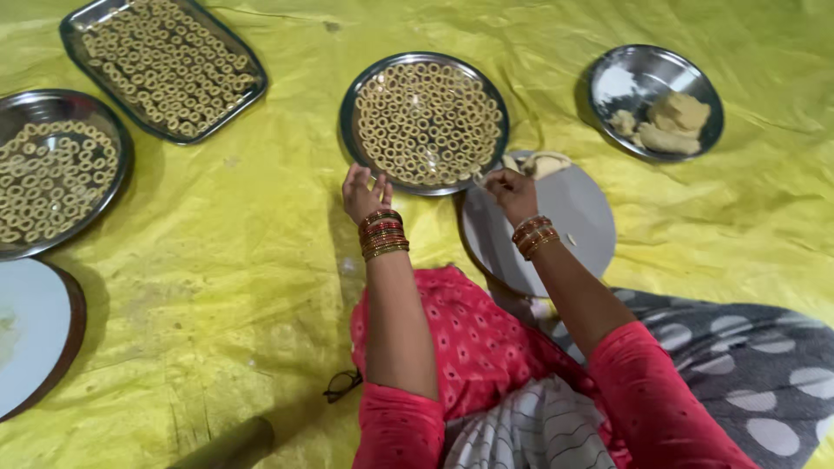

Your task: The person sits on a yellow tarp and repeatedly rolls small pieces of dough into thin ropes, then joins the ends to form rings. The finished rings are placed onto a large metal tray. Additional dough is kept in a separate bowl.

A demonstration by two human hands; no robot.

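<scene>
Hands are apart: left hand [365,193] rests open at the round steel plate [498,102]; right hand [511,191] pinches a soft dough ring [480,178] beside that plate. It looks light and fragile, so hold gently.

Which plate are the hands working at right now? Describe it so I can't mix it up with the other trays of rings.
On the yellow sheet, find the round steel plate at centre, directly ahead of the left hand and right hand. Unlike the rectangular tray and the left-edge plate, its dough rings sit in neat concentric circles.
</scene>
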